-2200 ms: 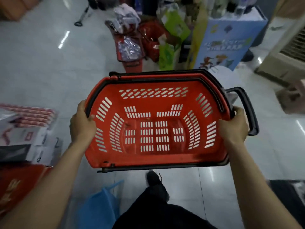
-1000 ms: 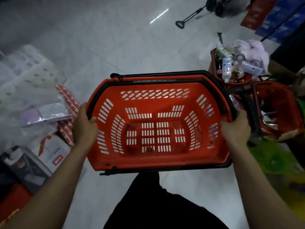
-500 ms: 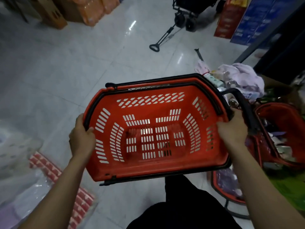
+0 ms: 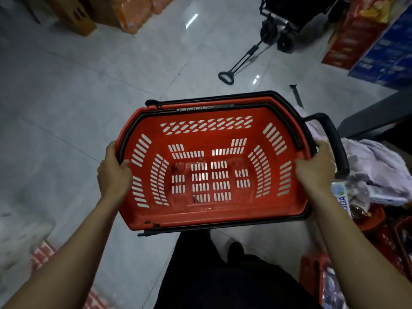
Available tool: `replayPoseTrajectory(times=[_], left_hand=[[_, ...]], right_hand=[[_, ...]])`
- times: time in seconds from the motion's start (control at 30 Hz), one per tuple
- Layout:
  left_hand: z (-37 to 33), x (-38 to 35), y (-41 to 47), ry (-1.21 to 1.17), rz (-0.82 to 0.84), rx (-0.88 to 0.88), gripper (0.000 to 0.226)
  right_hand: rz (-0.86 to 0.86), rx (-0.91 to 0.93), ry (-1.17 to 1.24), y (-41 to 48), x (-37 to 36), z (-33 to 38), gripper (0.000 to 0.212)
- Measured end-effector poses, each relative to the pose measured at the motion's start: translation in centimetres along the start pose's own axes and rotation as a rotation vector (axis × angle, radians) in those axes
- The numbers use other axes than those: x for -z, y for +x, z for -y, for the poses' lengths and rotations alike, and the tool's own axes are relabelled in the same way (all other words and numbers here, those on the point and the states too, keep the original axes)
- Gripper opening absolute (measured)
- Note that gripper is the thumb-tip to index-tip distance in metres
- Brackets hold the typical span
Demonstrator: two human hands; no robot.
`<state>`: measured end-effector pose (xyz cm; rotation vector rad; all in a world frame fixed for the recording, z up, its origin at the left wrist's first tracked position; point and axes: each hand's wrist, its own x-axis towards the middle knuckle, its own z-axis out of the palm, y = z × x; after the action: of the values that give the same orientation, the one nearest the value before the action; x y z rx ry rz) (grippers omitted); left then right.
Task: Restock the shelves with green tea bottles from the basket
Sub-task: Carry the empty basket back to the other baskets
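Note:
A red plastic shopping basket (image 4: 223,210) with black handles hangs level in front of me, above the grey tiled floor. Nothing lies inside it; light shows through its slotted bottom. My left hand (image 4: 114,172) grips its left rim, thumb inside the wall. My right hand (image 4: 315,168) grips the right rim beside the black end handle (image 4: 334,139). No green tea bottle and no shelf is in view.
A black trolley (image 4: 287,30) with a long pull handle lies on the floor ahead. Red and blue cartons (image 4: 374,47) stand at the far right, orange packs (image 4: 133,10) at the top left. Red baskets with goods and pale cloth (image 4: 379,166) crowd the right side. Packaged goods sit at the lower left.
The view has swung left across the shop floor while I carry the basket. Both hands keep the same grip on its rims. The trolley and cartons have come closer.

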<state>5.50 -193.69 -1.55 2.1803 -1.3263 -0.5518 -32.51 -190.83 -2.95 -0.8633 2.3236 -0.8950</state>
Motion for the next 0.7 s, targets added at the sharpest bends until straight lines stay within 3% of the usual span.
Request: replayPoseTrajectory(times=[0.13, 0.37, 0.5, 0.7], left_hand=[[-0.6, -4.8, 12.0, -0.007, 0.042, -0.011, 0.043], [-0.3, -14.5, 32.0, 0.049, 0.098, 0.043, 0.044], [2.6, -22.6, 41.5, 0.083, 0.109, 0.072, 0.044], [10.8, -36.9, 50.7, 0.092, 0.124, 0.169, 0.044]], right_hand=[[0.031, -0.057, -0.024, 7.9, -8.4, 5.0, 0.061], [0.055, -0.065, -0.067, 21.4, -24.2, 10.6, 0.055], [0.082, -0.042, -0.093, 29.4, -34.7, 10.0, 0.054], [0.176, -0.09, -0.06, 40.3, -50.5, 3.4, 0.052]])
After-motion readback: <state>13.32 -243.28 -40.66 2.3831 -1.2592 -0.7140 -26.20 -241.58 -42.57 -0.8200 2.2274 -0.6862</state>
